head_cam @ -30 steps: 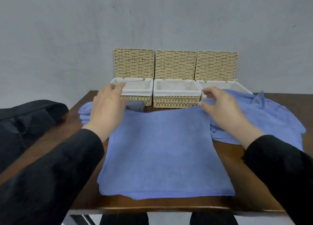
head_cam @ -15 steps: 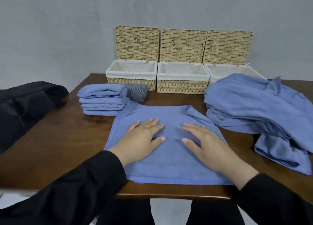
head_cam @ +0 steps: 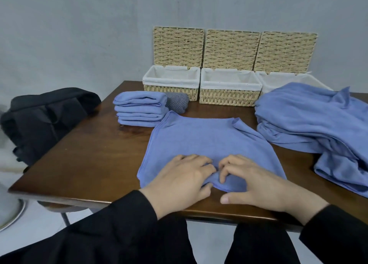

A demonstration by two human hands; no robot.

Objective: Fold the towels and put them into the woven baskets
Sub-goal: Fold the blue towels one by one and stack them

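A blue towel [head_cam: 209,140] lies folded flat on the wooden table [head_cam: 95,160] in front of me. My left hand [head_cam: 179,182] and my right hand [head_cam: 254,182] sit side by side at its near edge, fingers curled into the cloth and bunching it up between them. A stack of folded blue towels [head_cam: 139,110] stands at the back left. A loose heap of blue towels [head_cam: 318,128] covers the right side. Three woven baskets with white liners and raised lids stand along the wall: left [head_cam: 171,82], middle [head_cam: 229,88], right [head_cam: 278,80].
A grey striped folded cloth [head_cam: 178,102] lies between the towel stack and the left basket. A black bag [head_cam: 45,114] rests on a chair off the table's left edge. The heap partly hides the right basket.
My hands slid back from the towel's middle to its near edge, and their flat fingers have curled to gather the cloth. The head camera has tilted slightly.
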